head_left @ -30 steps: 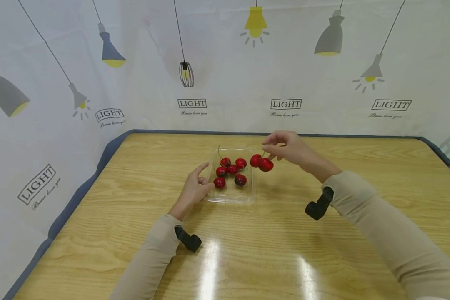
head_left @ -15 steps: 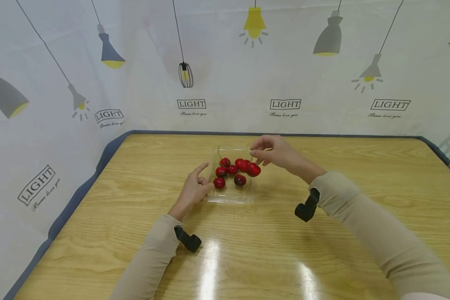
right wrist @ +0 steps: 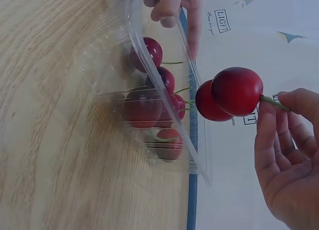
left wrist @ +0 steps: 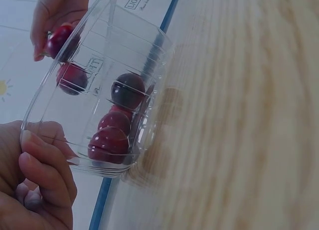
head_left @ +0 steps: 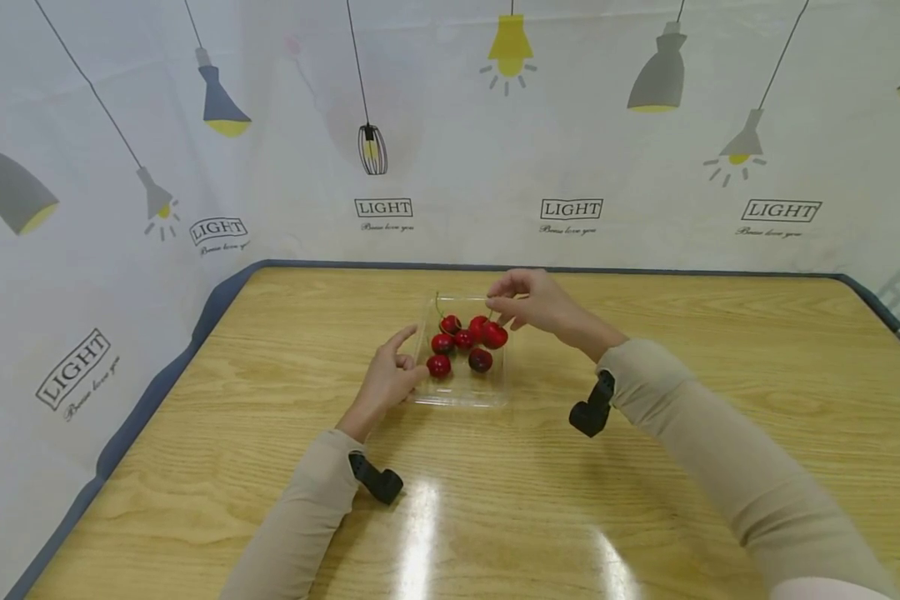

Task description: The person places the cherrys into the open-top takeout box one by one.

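Note:
A clear plastic box with several dark red cherries stands on the table. My left hand holds the box's left side at the rim, fingers curled beside the wall in the left wrist view. My right hand pinches the green stem of a pair of cherries between thumb and fingertips. The pair hangs over the right part of the box. In the right wrist view it appears above the rim, apart from the cherries inside.
The wooden table extends around the box, with a dark blue edge at the back. A white backdrop printed with lamps rises behind it. Black wrist cameras sit on both sleeves.
My right hand has moved left, carrying the pair of cherries from beside the box's right rim to over its inside. The left hand and the box have stayed in place.

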`<state>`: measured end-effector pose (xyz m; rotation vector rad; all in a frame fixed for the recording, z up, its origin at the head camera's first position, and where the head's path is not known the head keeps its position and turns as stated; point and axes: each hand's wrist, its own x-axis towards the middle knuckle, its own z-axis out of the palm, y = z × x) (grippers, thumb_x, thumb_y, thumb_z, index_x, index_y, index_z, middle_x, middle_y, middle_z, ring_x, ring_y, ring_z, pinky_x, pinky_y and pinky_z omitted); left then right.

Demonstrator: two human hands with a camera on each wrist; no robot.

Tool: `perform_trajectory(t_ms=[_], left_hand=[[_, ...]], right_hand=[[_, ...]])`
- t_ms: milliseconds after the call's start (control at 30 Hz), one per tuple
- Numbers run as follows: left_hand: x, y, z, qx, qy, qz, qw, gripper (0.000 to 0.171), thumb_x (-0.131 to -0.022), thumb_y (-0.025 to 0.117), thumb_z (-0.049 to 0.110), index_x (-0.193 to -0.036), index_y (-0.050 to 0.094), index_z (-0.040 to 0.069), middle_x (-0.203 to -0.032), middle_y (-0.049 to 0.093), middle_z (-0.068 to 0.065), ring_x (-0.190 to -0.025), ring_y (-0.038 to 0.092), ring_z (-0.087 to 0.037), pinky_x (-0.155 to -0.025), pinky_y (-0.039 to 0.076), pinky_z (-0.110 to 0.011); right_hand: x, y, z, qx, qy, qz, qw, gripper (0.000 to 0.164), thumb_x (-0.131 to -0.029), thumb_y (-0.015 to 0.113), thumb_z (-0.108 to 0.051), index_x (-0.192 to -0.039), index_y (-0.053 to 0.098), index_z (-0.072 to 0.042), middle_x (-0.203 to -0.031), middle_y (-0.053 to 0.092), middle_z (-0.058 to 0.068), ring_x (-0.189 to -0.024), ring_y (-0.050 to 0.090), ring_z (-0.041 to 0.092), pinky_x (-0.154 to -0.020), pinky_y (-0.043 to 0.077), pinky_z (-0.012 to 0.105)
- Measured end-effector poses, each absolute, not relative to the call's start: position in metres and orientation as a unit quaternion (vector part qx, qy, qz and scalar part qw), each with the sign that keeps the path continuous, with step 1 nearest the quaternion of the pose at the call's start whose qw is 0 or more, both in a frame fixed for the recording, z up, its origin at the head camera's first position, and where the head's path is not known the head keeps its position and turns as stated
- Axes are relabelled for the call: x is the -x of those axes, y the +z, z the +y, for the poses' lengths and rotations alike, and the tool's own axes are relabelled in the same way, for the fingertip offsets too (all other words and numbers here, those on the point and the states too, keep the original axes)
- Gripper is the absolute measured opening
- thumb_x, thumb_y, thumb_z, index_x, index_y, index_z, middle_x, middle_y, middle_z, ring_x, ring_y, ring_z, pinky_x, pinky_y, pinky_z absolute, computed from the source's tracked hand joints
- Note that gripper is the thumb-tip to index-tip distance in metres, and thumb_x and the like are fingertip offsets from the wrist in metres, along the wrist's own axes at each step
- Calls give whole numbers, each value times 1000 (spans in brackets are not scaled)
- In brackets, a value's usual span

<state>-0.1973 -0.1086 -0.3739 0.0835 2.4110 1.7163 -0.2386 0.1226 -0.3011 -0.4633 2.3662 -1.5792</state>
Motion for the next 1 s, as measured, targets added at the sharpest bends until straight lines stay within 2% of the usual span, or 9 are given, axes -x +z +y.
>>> perform_trajectory(t_ms=[133,267,367,533,600,1000], left_hand=[[197,-374,-109,-31,578,811,88,66,-79,53,-2,-138,29,15,-52,32,2,-38,29,-9,-37,28,-22],[198,-375,-109,-35,580,809,88,67,-78,53,-2,-138,29,14,-52,32,2,-37,29,-9,-37,27,-22],[198,-376,-109,-37,582,807,89,67,-78,53,-2,-139,29,13,-52,32,2,-37,29,-9,-36,27,-22],[199,-376,-109,-37,578,810,86,67,-78,54,-2,-138,29,12,-52,32,2,-37,29,-9,-36,27,-22],[199,-376,-108,-35,577,812,85,67,-77,54,-2,-138,30,12,-52,32,2,-37,29,-8,-36,27,-22],[197,-373,-109,-33,576,812,89,67,-78,54,-3,-138,29,11,-52,33,2,-37,31,-8,-36,29,-21]], right_hand=[[241,-304,118,156,-548,811,133,20,-87,56,-14,-99,54,2,-86,55,12,-78,60,29,-61,50,30],[243,-308,112,153,-550,809,136,19,-86,56,-13,-98,55,2,-90,55,20,-80,60,32,-60,50,31],[244,-312,108,154,-551,809,138,18,-86,57,-13,-97,55,1,-92,56,22,-76,60,28,-59,50,32],[244,-316,100,151,-547,812,136,17,-86,56,-13,-95,56,1,-85,56,14,-70,60,24,-59,50,34],[244,-317,97,148,-547,813,136,16,-86,56,-13,-94,56,1,-83,56,13,-69,59,23,-62,50,38],[246,-322,85,122,-557,808,146,15,-86,56,-13,-93,54,1,-91,54,20,-65,57,18,-72,47,49]])
